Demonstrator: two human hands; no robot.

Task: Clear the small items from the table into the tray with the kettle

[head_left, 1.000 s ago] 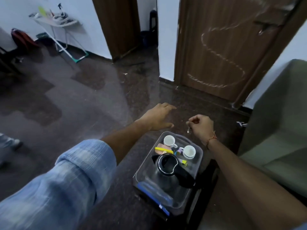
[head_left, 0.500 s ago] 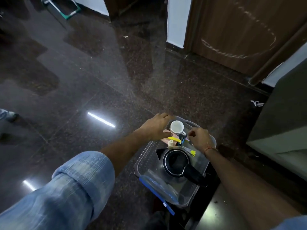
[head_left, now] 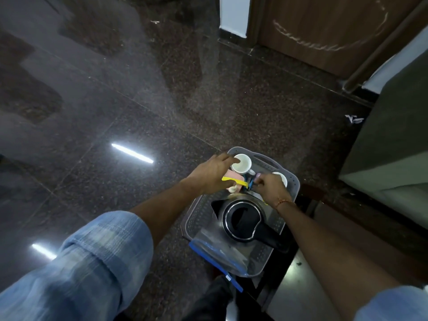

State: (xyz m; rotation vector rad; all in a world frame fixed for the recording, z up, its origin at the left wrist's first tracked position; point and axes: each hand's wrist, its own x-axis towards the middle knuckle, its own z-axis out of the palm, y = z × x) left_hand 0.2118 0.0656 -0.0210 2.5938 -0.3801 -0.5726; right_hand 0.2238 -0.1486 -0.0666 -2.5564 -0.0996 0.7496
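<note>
A grey perforated tray (head_left: 289, 181) sits low in front of me. In it stands a kettle with a black lid (head_left: 242, 220) and a black handle. Behind the kettle are a white cup (head_left: 242, 163), a second white cup (head_left: 281, 178) half hidden by my right hand, a yellow strip (head_left: 231, 180) and a pink item (head_left: 234, 174). My left hand (head_left: 208, 174) lies flat over the pink item, fingers apart, one fingertip at the first cup's rim. My right hand (head_left: 268, 187) is pinched over the small items between the cups; what it pinches is too small to make out.
A clear plastic bag with a blue strip (head_left: 220, 253) hangs over the tray's near edge. Dark polished stone floor spreads to the left and ahead. A grey-green sofa (head_left: 391, 147) stands at the right, a brown door (head_left: 324, 31) beyond it.
Both hands have come down from above the tray's far end into the tray. The right hand, which held a small thin item in the air, now pinches among the cups. My view has tilted downward.
</note>
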